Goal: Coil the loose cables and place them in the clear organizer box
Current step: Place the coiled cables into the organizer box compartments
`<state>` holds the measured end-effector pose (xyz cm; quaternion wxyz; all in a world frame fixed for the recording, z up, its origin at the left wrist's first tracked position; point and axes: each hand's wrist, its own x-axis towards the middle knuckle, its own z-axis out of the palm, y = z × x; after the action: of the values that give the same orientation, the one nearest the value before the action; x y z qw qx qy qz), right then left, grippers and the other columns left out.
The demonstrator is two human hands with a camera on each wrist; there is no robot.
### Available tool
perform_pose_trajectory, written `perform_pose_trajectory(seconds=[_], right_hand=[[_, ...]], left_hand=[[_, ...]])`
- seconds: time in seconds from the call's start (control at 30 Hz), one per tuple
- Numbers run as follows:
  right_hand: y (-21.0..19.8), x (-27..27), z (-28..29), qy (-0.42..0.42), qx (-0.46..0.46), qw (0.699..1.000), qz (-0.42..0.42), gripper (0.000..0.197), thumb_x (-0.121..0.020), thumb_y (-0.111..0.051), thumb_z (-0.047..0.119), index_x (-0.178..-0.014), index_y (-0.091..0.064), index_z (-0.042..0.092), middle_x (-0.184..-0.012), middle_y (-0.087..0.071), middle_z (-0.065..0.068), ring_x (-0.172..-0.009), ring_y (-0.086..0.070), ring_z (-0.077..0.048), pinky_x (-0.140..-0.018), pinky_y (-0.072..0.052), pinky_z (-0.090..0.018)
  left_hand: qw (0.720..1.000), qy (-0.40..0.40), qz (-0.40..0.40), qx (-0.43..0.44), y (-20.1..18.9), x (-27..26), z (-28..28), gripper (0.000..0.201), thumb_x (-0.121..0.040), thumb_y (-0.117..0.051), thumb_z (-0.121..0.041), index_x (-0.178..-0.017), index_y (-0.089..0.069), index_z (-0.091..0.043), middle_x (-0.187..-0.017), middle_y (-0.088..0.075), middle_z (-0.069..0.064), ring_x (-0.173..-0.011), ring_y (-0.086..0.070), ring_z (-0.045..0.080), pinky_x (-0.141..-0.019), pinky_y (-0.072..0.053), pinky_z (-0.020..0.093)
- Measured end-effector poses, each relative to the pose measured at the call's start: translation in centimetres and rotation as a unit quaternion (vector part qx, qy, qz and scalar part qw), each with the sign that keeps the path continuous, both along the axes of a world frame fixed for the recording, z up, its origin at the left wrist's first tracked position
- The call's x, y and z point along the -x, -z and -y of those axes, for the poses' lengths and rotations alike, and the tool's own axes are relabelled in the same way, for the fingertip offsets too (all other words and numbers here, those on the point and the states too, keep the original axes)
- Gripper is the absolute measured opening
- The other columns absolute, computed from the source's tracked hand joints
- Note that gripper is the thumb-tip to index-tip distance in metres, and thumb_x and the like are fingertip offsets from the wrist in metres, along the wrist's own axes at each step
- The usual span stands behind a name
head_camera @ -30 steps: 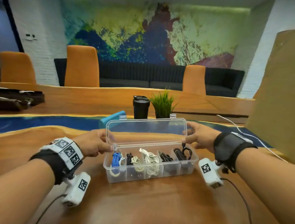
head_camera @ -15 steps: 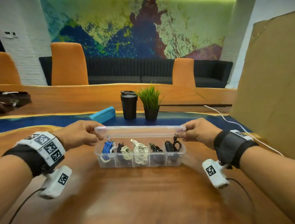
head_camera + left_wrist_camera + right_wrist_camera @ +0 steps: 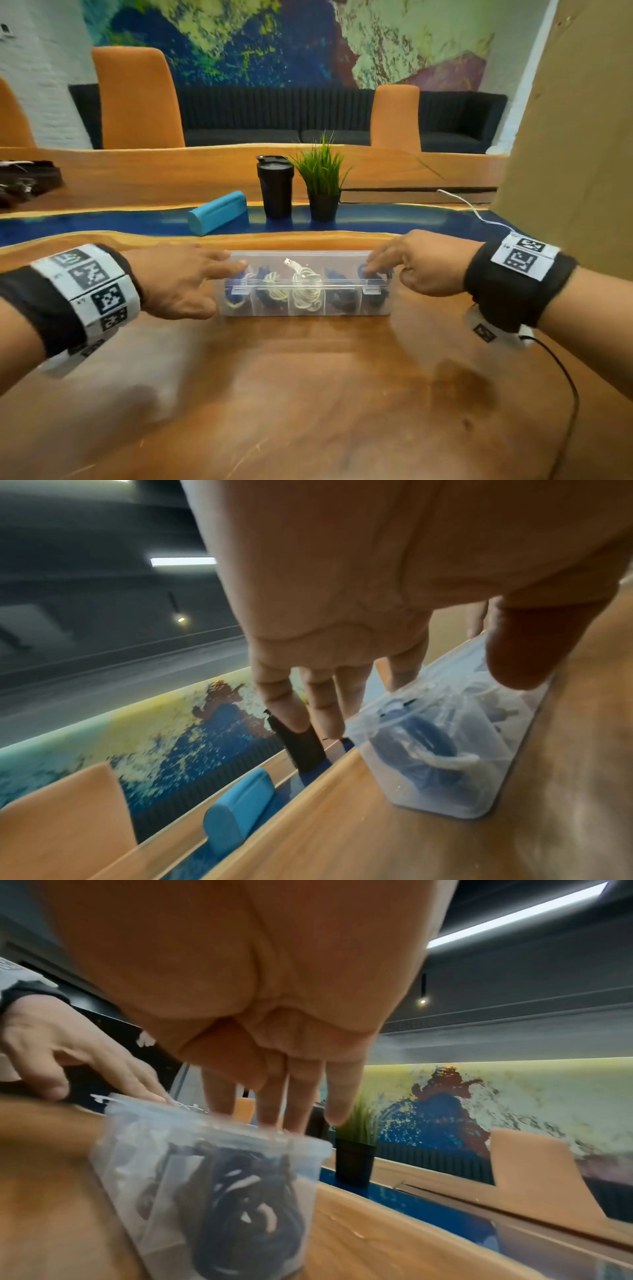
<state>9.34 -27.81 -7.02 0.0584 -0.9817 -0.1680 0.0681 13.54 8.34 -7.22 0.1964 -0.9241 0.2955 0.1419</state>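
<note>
From the head camera, the clear organizer box (image 3: 307, 301) sat lid-down at table centre, coiled cables (image 3: 306, 287) filling its compartments — open wood (image 3: 308, 394) toward 6 o'clock. The left hand (image 3: 178, 281) and right hand (image 3: 416, 263) pressed straight fingers on the lid's ends. At the left wrist, fingertips (image 3: 399, 680) touched the lid; at the right wrist, fingers (image 3: 270, 1112) lay flat on it, gripping nothing.

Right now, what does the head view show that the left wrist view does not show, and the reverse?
Only the head view shows the right hand, the white cables in the middle compartments and the plant.

Only the left wrist view shows the box's left end wall close up, with a blue cable behind it.

Both show the left hand with straight fingers on the closed lid, and the blue case.
</note>
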Motion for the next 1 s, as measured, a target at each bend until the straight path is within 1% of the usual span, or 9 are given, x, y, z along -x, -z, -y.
perform_pose_trajectory(seconds=[0.07,0.17,0.27,0.37,0.47,0.57,0.67,0.77,1.0], right_hand=[[-0.4,0.3,-1.0,0.016,0.026,0.999,-0.031,0.051,-0.091,-0.051,0.009,-0.133,-0.059,0.039,-0.142,-0.051,0.019,-0.128,-0.049,-0.009,-0.109,-0.04,-0.032],[-1.2,0.1,-2.2,0.042,0.03,0.998,-0.044,0.031,-0.094,-0.057,0.024,-0.121,-0.068,0.034,-0.132,-0.061,0.018,-0.111,-0.058,-0.01,-0.1,-0.046,-0.029],[-1.6,-0.6,-3.0,0.051,0.038,0.997,-0.046,0.019,-0.093,-0.061,0.024,-0.102,-0.077,0.03,-0.118,-0.07,0.014,-0.099,-0.063,-0.011,-0.093,-0.053,-0.033],[-1.8,-1.2,-3.5,0.056,0.072,0.994,-0.061,0.017,-0.089,-0.07,0.026,-0.105,-0.075,0.029,-0.118,-0.069,0.012,-0.096,-0.061,-0.009,-0.091,-0.05,-0.03],[-2.0,-1.7,-3.8,0.054,0.103,0.991,-0.072,0.024,-0.083,-0.076,0.03,-0.107,-0.074,0.03,-0.116,-0.07,0.011,-0.099,-0.059,-0.01,-0.092,-0.048,-0.03],[-2.1,-1.8,-4.3,0.051,0.121,0.99,-0.054,0.021,-0.08,-0.079,0.033,-0.1,-0.076,0.031,-0.102,-0.072,0.01,-0.091,-0.061,-0.009,-0.086,-0.05,-0.031],[-1.9,-1.6,-4.6,0.057,0.127,0.99,-0.022,0.02,-0.075,-0.082,0.038,-0.092,-0.076,0.03,-0.093,-0.071,0.009,-0.082,-0.06,-0.008,-0.07,-0.048,-0.026],[-1.4,-1.3,-4.7,0.054,0.164,0.985,0.0,0.027,-0.074,-0.082,0.041,-0.095,-0.072,0.026,-0.093,-0.068,0.005,-0.084,-0.06,-0.013,-0.071,-0.049,-0.028],[-0.2,-0.4,-5.2,0.042,0.225,0.971,0.063,0.034,-0.073,-0.08,0.044,-0.094,-0.061,0.024,-0.087,-0.061,0.002,-0.081,-0.057,-0.019,-0.066,-0.05,-0.033]], left_hand=[[0.997,0.048,0.053,-0.031,-0.4,0.5,1.3,0.085,-0.072,-0.021,-0.064,-0.153,-0.025,-0.04,-0.156,-0.029,-0.007,-0.137,-0.035,0.016,-0.108,-0.039,0.036],[0.995,0.1,0.008,0.028,-1.3,-0.1,2.9,0.075,-0.081,-0.012,-0.056,-0.116,-0.065,-0.015,-0.126,-0.06,0.006,-0.115,-0.043,0.01,-0.098,-0.039,0.024],[0.991,0.095,-0.047,0.085,-1.5,-2.2,3.5,0.068,-0.08,-0.022,-0.055,-0.082,-0.066,-0.003,-0.092,-0.065,0.019,-0.095,-0.056,0.034,-0.09,-0.047,0.044],[0.997,0.005,-0.033,0.076,-2.4,-2.4,4.6,0.043,-0.082,-0.047,-0.052,-0.069,-0.062,-0.014,-0.078,-0.062,0.01,-0.078,-0.056,0.03,-0.078,-0.052,0.043],[0.997,-0.042,-0.009,0.057,-2.8,-2.4,6.5,0.028,-0.084,-0.071,-0.044,-0.085,-0.074,-0.016,-0.082,-0.069,0.002,-0.083,-0.063,0.024,-0.073,-0.049,0.031],[0.998,-0.059,0.002,0.025,-2.7,-2.4,7.6,0.04,-0.078,-0.079,-0.045,-0.103,-0.075,-0.014,-0.1,-0.074,0.004,-0.09,-0.066,0.023,-0.071,-0.047,0.028],[0.998,-0.052,0.028,-0.003,-2.3,-2.4,8.4,0.035,-0.074,-0.082,-0.046,-0.088,-0.074,-0.015,-0.08,-0.069,-0.001,-0.073,-0.061,0.018,-0.055,-0.042,0.025],[0.997,-0.042,0.067,-0.019,-1.7,-1.9,8.6,0.034,-0.073,-0.081,-0.047,-0.069,-0.063,-0.019,-0.063,-0.056,-0.004,-0.063,-0.053,0.016,-0.048,-0.036,0.026],[0.992,-0.047,0.117,-0.028,-0.7,-1.1,8.5,0.035,-0.072,-0.079,-0.047,-0.085,-0.071,-0.017,-0.067,-0.056,-0.002,-0.073,-0.059,0.022,-0.056,-0.041,0.027]])
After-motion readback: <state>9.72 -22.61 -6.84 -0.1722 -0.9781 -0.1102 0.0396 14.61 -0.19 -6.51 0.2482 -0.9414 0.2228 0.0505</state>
